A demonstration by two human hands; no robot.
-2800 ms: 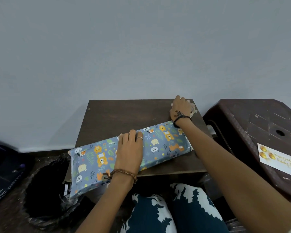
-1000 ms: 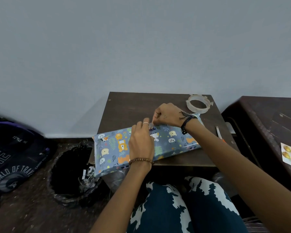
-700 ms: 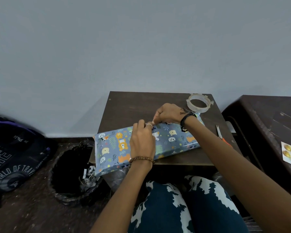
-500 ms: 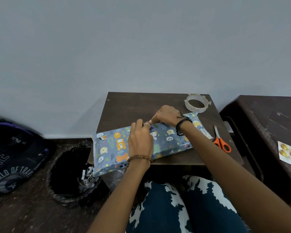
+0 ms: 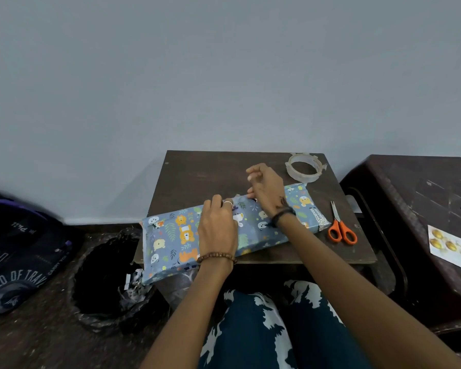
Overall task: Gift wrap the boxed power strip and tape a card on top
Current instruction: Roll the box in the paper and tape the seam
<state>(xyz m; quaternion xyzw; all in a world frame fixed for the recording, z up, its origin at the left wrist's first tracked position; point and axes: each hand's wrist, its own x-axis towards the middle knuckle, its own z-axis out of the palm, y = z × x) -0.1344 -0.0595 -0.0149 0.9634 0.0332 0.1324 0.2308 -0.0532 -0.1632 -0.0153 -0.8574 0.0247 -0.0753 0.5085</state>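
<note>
the left hand (image 5: 216, 227) lies palm down on the wrapped box (image 5: 171, 238), its fingers (image 5: 215, 202) bent at the far edge of the parcel and pressing the paper there; a ring shows on one finger and a bead bracelet circles the wrist. the right hand (image 5: 266, 191) sits just above and right of it in the frame, thumb and lower fingers touching the parcel's far edge beside the left fingertips, while its upper fingers (image 5: 252, 170) are lifted, loosely spread and holding nothing. whether a bit of tape lies under those fingertips i cannot tell. a dark band wraps the right wrist.

the wrapped box, in blue paper printed with animals and leaves, lies slanted across the middle of the frame on the small dark surface (image 5: 197, 171), its left end hanging over the near left corner and its right end showing a patterned flap. the tape roll (image 5: 304, 167) sits at the upper right corner of the surface, apart from the parcel. the orange-handled scissors (image 5: 339, 227) lie just right of the parcel's right end.

at the right edge of the frame the card (image 5: 453, 247), with gold shapes, rests on a dark plastic stool (image 5: 423, 187). lower left, a bin lined with a black bag (image 5: 104, 278) stands on the floor, and a dark backpack (image 5: 16, 259) sits at the far left.
</note>
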